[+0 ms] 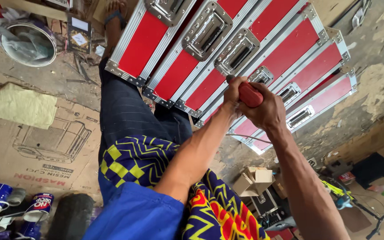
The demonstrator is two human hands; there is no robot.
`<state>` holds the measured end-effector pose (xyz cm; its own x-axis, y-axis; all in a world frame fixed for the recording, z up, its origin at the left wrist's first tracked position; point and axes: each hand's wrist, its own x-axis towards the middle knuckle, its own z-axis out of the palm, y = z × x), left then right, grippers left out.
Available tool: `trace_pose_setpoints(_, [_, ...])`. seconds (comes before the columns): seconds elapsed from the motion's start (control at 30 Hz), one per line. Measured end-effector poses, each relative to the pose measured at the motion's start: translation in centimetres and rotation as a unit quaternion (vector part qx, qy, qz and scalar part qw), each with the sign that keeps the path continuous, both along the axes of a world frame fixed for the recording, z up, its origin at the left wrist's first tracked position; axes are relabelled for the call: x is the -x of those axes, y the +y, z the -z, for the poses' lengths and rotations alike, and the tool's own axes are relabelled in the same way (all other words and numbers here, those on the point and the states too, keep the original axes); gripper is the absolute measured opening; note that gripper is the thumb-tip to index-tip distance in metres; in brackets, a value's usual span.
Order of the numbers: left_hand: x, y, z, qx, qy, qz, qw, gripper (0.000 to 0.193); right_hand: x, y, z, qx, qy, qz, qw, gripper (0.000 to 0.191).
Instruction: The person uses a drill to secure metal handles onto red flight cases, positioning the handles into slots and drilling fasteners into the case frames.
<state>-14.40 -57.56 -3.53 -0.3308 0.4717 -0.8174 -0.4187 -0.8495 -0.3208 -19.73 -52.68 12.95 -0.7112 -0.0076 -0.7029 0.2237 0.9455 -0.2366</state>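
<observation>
Both my hands meet on a red-handled tool (250,95), probably a screwdriver. My right hand (266,111) wraps around the handle. My left hand (233,92) closes on its front end, right against the cases. The tool's tip is hidden behind my fingers. It is pressed to the edge of a red flight case (210,86) with aluminium trim, close to a recessed metal handle (238,52). Several such red cases (141,44) stand side by side, resting across my legs in dark trousers (125,113).
Flattened cardboard (45,146) covers the floor at left, with paint tins (38,206) at the lower left. A round basin (27,42) sits at the upper left. Small cardboard boxes (254,180) and assorted tools (356,200) lie at the lower right. My sandalled foot (114,18) shows at the top.
</observation>
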Motion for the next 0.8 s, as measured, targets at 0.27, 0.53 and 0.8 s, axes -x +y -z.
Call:
trace_pose_setpoints(0.27, [-0.3,2.0,0.5,0.073,-0.065,0.092,0.991,0.045,0.2,0.3,0.3,0.064,0.011,0.069,0.996,0.072])
trace_pose_setpoints(0.53, [-0.9,0.7,-2.6,0.093,0.008,0.220,0.971,0.053,-2.6,-0.8,-3.6,0.028,0.049,0.179,0.982,0.062])
trace_pose_setpoints(0.8, [0.4,-3.1,-5.4,0.077,0.045,0.325,0.942,0.061,-3.2,-2.5,-4.9,0.044,0.089,0.202,0.974,0.063])
